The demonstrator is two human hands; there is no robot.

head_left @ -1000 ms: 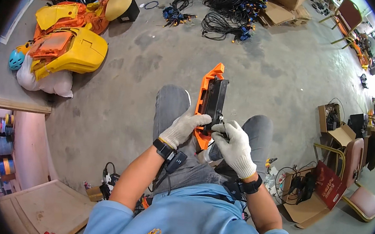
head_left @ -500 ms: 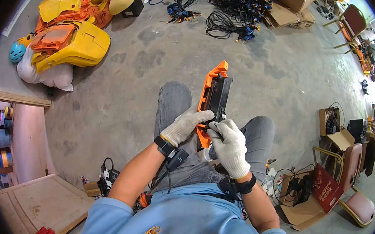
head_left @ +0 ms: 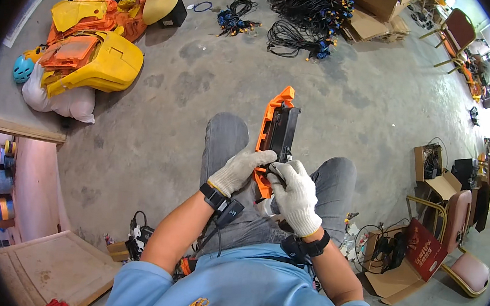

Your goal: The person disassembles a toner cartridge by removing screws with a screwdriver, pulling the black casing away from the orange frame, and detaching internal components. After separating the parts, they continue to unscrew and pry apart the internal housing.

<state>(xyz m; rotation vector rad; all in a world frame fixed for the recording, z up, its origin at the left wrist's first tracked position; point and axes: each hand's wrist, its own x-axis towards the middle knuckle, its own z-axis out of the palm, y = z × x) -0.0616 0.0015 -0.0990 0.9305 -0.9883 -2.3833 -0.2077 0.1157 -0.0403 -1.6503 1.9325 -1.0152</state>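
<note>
A long orange plastic frame with a black box-shaped unit [head_left: 283,127] fixed along it stands between my knees, its far end tilted up and away. My gloved left hand [head_left: 242,169] wraps around its near left side, thumb lying across the black unit. At the near right corner of the unit, my gloved right hand [head_left: 297,194] is closed in a pinch; whatever its fingertips hold is hidden. Below that hand a pale, rounded object [head_left: 268,207] shows partly, too covered to name.
Yellow and orange plastic shells [head_left: 109,60] are piled at far left. Bundles of black cables [head_left: 305,17] lie ahead on the concrete floor. To my right are an open carton [head_left: 389,279] with cables and a chair [head_left: 457,220]. A wooden board [head_left: 57,265] lies at near left.
The orange and black part has shifted slightly toward me and to the left, with both hands moving along. My right fingers remain at its near corner.
</note>
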